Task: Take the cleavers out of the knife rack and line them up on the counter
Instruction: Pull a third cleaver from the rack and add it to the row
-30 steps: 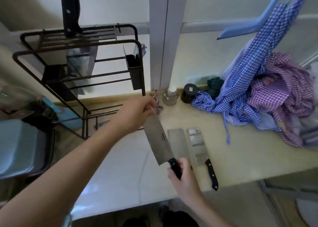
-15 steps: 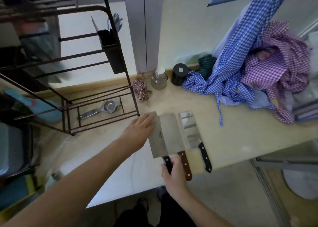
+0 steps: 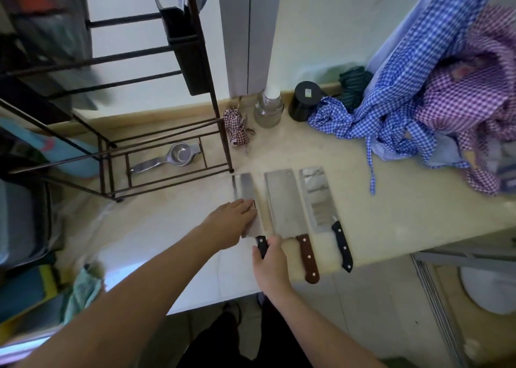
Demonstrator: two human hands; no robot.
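Note:
Three cleavers lie side by side on the beige counter (image 3: 405,208), blades pointing away from me. The right one (image 3: 317,197) has a black riveted handle, the middle one (image 3: 283,200) a brown wooden handle. My right hand (image 3: 272,267) grips the black handle of the left cleaver (image 3: 245,189). My left hand (image 3: 229,222) rests flat on that cleaver's blade, fingers together. The black wire knife rack (image 3: 156,94) stands at the back left; its top is out of view.
A metal strainer (image 3: 170,157) lies inside the rack's base. Behind the cleavers stand a small checked pouch (image 3: 237,127), a clear bottle (image 3: 268,108) and a black jar (image 3: 304,101). Blue and purple checked cloths (image 3: 435,102) pile at the right. The counter edge runs just below the handles.
The left cleaver went from held tilted in the air to lying flat on the counter beside the other two. My left hand moved from its tip onto the blade.

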